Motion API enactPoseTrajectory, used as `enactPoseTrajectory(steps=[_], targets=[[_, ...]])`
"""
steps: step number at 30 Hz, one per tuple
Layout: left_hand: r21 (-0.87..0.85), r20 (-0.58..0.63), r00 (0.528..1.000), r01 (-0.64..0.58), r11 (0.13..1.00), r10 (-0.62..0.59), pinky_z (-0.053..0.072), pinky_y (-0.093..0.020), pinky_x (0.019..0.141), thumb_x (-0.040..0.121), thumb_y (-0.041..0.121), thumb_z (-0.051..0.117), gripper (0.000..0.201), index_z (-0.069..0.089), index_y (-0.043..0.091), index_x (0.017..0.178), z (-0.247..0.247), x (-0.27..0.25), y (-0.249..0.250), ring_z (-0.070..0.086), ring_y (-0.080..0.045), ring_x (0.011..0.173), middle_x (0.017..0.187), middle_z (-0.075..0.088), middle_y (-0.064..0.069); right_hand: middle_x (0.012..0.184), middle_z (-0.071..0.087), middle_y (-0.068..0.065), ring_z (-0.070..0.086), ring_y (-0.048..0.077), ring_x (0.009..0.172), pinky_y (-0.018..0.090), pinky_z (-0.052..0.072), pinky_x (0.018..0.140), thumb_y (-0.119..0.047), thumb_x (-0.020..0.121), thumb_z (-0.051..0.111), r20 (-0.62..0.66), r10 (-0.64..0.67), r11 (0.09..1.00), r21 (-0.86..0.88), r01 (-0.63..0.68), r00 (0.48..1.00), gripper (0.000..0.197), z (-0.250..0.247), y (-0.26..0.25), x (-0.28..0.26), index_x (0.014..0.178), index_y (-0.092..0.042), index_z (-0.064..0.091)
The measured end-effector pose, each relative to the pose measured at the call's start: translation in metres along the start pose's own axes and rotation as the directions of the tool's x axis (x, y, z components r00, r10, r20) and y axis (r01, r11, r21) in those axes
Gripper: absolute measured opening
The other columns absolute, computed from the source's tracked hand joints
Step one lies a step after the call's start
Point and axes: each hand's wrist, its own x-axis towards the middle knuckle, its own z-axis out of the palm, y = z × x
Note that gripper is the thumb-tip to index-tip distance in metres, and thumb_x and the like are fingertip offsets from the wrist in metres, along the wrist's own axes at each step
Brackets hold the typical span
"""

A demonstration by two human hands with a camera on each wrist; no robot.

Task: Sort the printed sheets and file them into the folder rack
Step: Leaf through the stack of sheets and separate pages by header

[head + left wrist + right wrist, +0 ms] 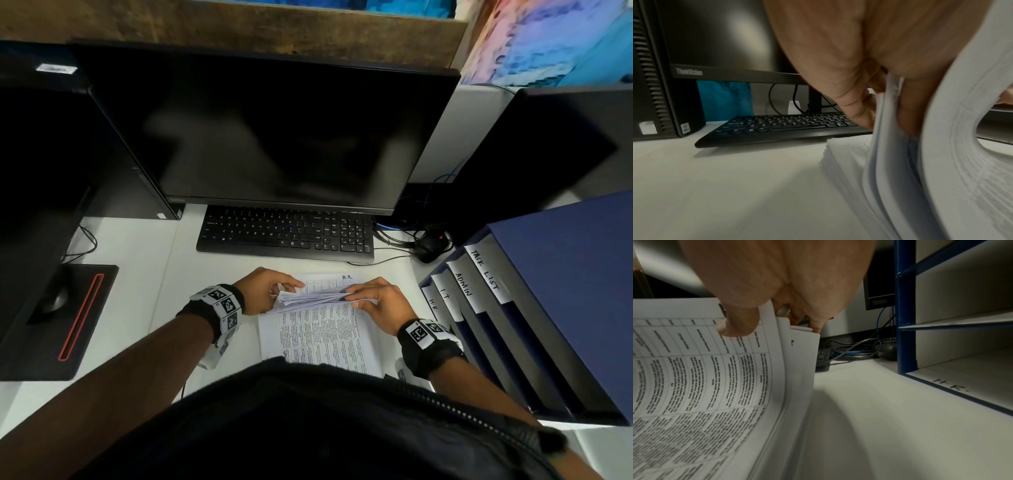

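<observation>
A person is sitting at a white desk (144, 246), bending up the far end of a stack of printed sheets (322, 329) lying in front of a black keyboard (286, 234). The left hand (265, 289) is pinching the lifted pages at their left edge; the right hand (373, 301) is gripping them at the right edge, thumb on top. The blue folder rack (534, 308), labelled H.R., I.T., ADMIN and TASK LIST, is standing just right of the stack. Fanned pages could slip from the fingers and mix, or curl and crease under the bend.
</observation>
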Motion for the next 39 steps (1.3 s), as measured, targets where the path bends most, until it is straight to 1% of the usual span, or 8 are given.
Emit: enactPoseTrajectory(steps=[4, 8, 14, 21, 25, 31, 35, 39], targets=[[0.082, -0.003, 0.999, -0.043, 0.996, 0.044, 0.049, -0.027, 0.082, 0.080, -0.002, 0.065, 0.037, 0.070, 0.020, 0.109, 0.002, 0.002, -0.001, 0.056, -0.013, 0.093, 0.102, 0.062, 0.003, 0.110, 0.062, -0.026, 0.050, 0.006, 0.107, 0.025, 0.040, 0.098, -0.020, 0.085, 0.067, 0.005, 0.002, 1.000, -0.027, -0.002, 1.000, 0.021, -0.001, 0.001, 0.001, 0.103, -0.031, 0.072], [0.149, -0.035, 0.999, 0.002, 0.989, 0.003, 0.035, -0.029, 0.105, 0.081, -0.006, 0.055, 0.038, 0.068, 0.013, 0.111, 0.003, 0.002, 0.000, 0.043, -0.018, 0.123, 0.134, 0.050, -0.003, 0.112, 0.065, -0.022, 0.050, 0.005, 0.106, 0.024, 0.039, 0.097, -0.020, 0.085, 0.067, 0.005, -0.006, 0.999, -0.038, 0.007, 1.000, 0.022, 0.001, 0.003, 0.001, 0.104, -0.031, 0.072], [0.077, 0.003, 0.996, 0.090, 0.993, -0.091, 0.034, -0.031, 0.110, 0.083, -0.004, 0.058, 0.038, 0.066, 0.013, 0.116, 0.003, 0.004, -0.006, 0.038, -0.019, 0.135, 0.150, 0.036, -0.005, 0.113, 0.066, -0.021, 0.050, 0.004, 0.106, 0.023, 0.038, 0.096, -0.019, 0.086, 0.067, 0.005, 0.004, 0.999, -0.033, -0.004, 1.000, 0.022, 0.001, 0.003, 0.003, 0.103, -0.032, 0.072], [0.212, -0.013, 0.995, 0.096, 0.973, -0.095, 0.037, -0.039, 0.104, 0.082, 0.002, 0.053, 0.039, 0.069, 0.022, 0.112, 0.000, 0.003, -0.002, 0.039, -0.023, 0.128, 0.150, 0.036, 0.006, 0.112, 0.064, -0.025, 0.049, 0.004, 0.107, 0.021, 0.037, 0.095, -0.022, 0.086, 0.067, 0.009, 0.018, 1.000, -0.021, -0.017, 1.000, 0.021, 0.001, 0.005, 0.003, 0.102, -0.035, 0.072], [0.205, -0.023, 0.998, 0.065, 0.977, -0.062, 0.033, -0.029, 0.103, 0.082, 0.000, 0.054, 0.032, 0.071, 0.012, 0.107, 0.001, 0.003, -0.001, 0.040, -0.021, 0.122, 0.147, 0.040, 0.004, 0.111, 0.062, -0.027, 0.049, 0.004, 0.107, 0.018, 0.036, 0.094, -0.021, 0.086, 0.067, 0.006, 0.019, 1.000, -0.017, -0.019, 1.000, 0.021, 0.001, 0.003, 0.003, 0.102, -0.034, 0.072], [0.038, -0.061, 0.998, 0.008, 0.999, -0.006, 0.053, -0.031, 0.084, 0.083, 0.009, 0.067, 0.023, 0.073, 0.018, 0.103, 0.000, -0.003, 0.004, 0.063, -0.013, 0.090, 0.103, 0.072, -0.002, 0.110, 0.063, -0.025, 0.049, 0.003, 0.107, 0.020, 0.036, 0.095, -0.022, 0.085, 0.068, -0.002, 0.009, 1.000, -0.010, -0.009, 1.000, 0.020, 0.000, 0.004, 0.002, 0.102, -0.033, 0.073], [0.001, -0.049, 0.999, 0.006, 1.000, -0.006, 0.056, -0.030, 0.079, 0.079, 0.006, 0.071, 0.029, 0.071, 0.023, 0.102, 0.000, -0.003, 0.005, 0.065, -0.009, 0.086, 0.095, 0.072, 0.004, 0.109, 0.063, -0.026, 0.050, 0.004, 0.105, 0.022, 0.038, 0.095, -0.021, 0.085, 0.068, -0.006, 0.002, 1.000, -0.006, -0.002, 1.000, 0.020, -0.001, 0.004, 0.002, 0.101, -0.033, 0.073], [-0.052, -0.050, 0.996, 0.065, 0.997, -0.068, 0.051, -0.022, 0.062, 0.071, -0.013, 0.061, 0.066, 0.050, 0.036, 0.114, 0.003, -0.002, 0.007, 0.053, -0.012, 0.070, 0.076, 0.056, 0.004, 0.109, 0.062, -0.027, 0.050, 0.004, 0.104, 0.021, 0.038, 0.094, -0.019, 0.085, 0.068, 0.000, -0.003, 1.000, -0.011, 0.003, 1.000, 0.021, -0.001, 0.002, 0.000, 0.101, -0.032, 0.073]])
